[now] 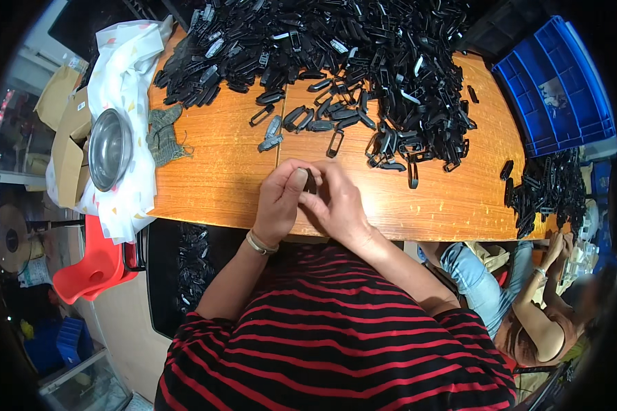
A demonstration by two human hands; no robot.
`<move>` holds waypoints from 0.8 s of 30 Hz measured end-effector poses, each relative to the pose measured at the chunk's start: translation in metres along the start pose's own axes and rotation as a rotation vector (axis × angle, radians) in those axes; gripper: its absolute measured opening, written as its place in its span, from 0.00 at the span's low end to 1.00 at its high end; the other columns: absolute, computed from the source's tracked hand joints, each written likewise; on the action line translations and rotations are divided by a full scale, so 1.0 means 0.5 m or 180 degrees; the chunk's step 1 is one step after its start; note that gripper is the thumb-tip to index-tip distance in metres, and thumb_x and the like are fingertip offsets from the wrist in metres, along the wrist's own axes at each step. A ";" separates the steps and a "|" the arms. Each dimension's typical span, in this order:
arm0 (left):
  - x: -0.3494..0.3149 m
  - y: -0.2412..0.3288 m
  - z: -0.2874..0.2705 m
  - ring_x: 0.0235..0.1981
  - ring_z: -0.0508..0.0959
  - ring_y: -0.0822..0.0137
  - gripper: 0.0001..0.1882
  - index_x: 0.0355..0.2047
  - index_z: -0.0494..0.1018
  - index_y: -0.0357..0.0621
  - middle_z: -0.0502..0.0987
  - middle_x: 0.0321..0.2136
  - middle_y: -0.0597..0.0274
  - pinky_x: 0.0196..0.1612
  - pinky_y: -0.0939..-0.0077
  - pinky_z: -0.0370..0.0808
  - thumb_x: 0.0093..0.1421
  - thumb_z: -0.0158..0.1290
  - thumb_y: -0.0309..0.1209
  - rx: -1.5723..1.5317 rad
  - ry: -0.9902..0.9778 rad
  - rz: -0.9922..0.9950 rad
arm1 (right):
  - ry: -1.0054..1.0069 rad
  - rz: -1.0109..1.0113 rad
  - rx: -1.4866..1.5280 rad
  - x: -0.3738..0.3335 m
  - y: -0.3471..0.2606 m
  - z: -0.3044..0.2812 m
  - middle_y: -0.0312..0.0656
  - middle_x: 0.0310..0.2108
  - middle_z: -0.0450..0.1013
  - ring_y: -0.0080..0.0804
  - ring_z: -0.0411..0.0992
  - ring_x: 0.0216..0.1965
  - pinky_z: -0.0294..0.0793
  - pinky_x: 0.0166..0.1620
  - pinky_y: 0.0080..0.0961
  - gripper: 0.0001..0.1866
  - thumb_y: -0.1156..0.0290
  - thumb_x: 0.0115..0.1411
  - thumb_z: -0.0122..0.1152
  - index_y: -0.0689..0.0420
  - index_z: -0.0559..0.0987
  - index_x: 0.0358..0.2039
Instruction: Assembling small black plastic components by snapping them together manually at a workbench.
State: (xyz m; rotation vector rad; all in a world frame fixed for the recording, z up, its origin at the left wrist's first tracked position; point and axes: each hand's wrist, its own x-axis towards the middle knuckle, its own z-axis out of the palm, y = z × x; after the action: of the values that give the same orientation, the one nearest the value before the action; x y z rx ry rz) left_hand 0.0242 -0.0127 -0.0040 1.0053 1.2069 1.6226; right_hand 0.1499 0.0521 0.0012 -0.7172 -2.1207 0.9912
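Observation:
Both of my hands meet just above the near edge of the wooden table. A small dark plastic part [310, 183] shows between them, mostly hidden by the fingers. My left hand [281, 195] grips it with the thumb on top. My right hand [339, 204] curls around its other side, thumb and fingers closed on it. Beyond my hands, several loose black oblong frames [334, 144] lie apart from a large heap of black plastic parts [308, 48]. Two grey pieces [271, 134] rest a little left of those frames.
A steel bowl [110, 149] sits on white patterned plastic at the left, beside a grey-green cloth [164, 135]. A blue crate [562, 89] stands far right, near another pile of black parts [548, 188]. A co-worker [538, 329] sits at right; a red chair [96, 267] stands left.

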 end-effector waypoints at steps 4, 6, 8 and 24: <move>-0.012 0.029 -0.013 0.28 0.71 0.78 0.16 0.33 0.72 0.39 0.73 0.26 0.68 0.32 0.86 0.68 0.72 0.40 0.36 -0.0042 -0.0138 -0.0341 | -0.0103 0.0448 0.0407 -0.019 -0.027 0.026 0.49 0.26 0.73 0.49 0.75 0.27 0.73 0.30 0.38 0.20 0.68 0.55 0.67 0.60 0.70 0.44; -0.019 0.048 -0.019 0.27 0.71 0.77 0.18 0.32 0.71 0.39 0.72 0.24 0.66 0.30 0.84 0.68 0.72 0.39 0.37 -0.0041 -0.0023 -0.0506 | -0.0310 0.0728 0.0578 -0.019 -0.037 0.035 0.49 0.26 0.74 0.50 0.75 0.26 0.74 0.30 0.37 0.20 0.65 0.56 0.67 0.60 0.70 0.43; -0.036 0.062 -0.042 0.22 0.70 0.74 0.21 0.28 0.70 0.40 0.70 0.20 0.64 0.25 0.81 0.66 0.72 0.36 0.40 0.0274 0.0221 -0.0587 | -0.0752 0.0734 0.0621 -0.007 -0.055 0.032 0.49 0.26 0.74 0.46 0.75 0.26 0.74 0.30 0.35 0.21 0.65 0.55 0.68 0.60 0.71 0.45; 0.019 0.077 -0.144 0.36 0.78 0.53 0.14 0.39 0.76 0.39 0.77 0.36 0.51 0.39 0.68 0.76 0.50 0.61 0.21 0.3922 0.0635 0.1273 | -0.1472 -0.1141 -0.2048 0.142 0.069 -0.089 0.44 0.39 0.69 0.44 0.74 0.35 0.77 0.36 0.34 0.11 0.73 0.58 0.57 0.56 0.78 0.42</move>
State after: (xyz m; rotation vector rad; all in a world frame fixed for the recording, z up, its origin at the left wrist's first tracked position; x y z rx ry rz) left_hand -0.0526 -0.0306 0.0197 1.9358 2.3484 1.1576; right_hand 0.1464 0.1409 0.0191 -0.3798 -2.8915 0.2775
